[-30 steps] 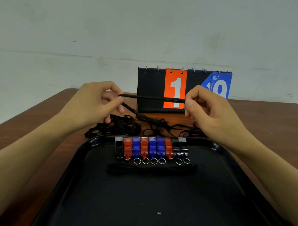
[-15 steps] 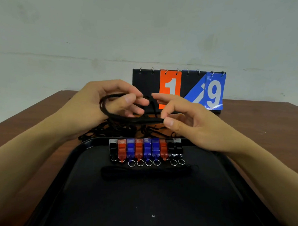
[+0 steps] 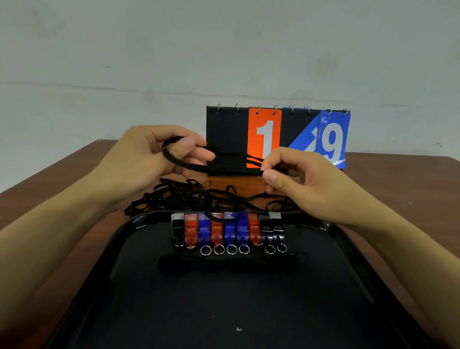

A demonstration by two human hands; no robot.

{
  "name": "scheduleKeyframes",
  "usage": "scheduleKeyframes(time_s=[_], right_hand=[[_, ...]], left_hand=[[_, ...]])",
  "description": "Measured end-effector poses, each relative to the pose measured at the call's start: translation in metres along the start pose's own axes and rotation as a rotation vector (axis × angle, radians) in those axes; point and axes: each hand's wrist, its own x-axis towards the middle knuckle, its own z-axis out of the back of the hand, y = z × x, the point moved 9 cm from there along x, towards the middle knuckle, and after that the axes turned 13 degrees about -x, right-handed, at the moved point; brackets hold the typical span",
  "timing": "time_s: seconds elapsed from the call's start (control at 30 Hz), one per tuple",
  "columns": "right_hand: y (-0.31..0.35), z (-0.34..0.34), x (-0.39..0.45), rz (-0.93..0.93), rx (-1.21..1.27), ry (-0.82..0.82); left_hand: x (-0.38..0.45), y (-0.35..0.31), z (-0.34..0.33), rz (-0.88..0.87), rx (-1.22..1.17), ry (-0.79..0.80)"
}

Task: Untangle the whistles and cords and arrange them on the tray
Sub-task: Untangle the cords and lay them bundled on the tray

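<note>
Brown table (image 3: 407, 182) w/ black tray (image 3: 352, 248) up front, flip scoreboard (image 3: 276, 139) at the back showing 1 & 9. Tangled pile of black cords (image 3: 185, 196) on table just behind tray rim. Row of whistles (image 3: 228, 228) – black, red, blue – side by side at tray's far end, one folded cord (image 3: 227, 261) laid in front. Left hand (image 3: 145, 157) w/ fingers curled, black cord (image 3: 187, 165) looped round them; right hand (image 3: 297, 180) pinching same cord's other end, held above the pile

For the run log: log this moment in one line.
hands: left, right folding black cord | whistles rowed on tray | tangle remains
</note>
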Motion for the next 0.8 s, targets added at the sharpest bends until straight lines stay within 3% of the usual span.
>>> scheduleKeyframes(time_s=[0.17,0.3,0.6,0.7,0.8], right_hand=[[-0.024,0.011,0.001,-0.055,-0.285,-0.071],[-0.023,0.015,0.003,0.011,-0.376,-0.115],[-0.007,0.031,0.000,0.053,-0.233,-0.237],[-0.002,0.030,-0.001,0.084,-0.200,-0.221],[-0.011,0.026,-0.001,-0.005,-0.254,-0.177]], left_hand=[[0.006,0.001,0.026,-0.033,0.033,-0.158],[0.007,0.009,0.025,-0.019,0.057,-0.171],[0.010,0.012,0.033,-0.022,0.102,-0.202],[0.011,0.017,0.036,-0.002,0.112,-0.212],[0.012,0.019,0.039,-0.002,0.144,-0.200]])
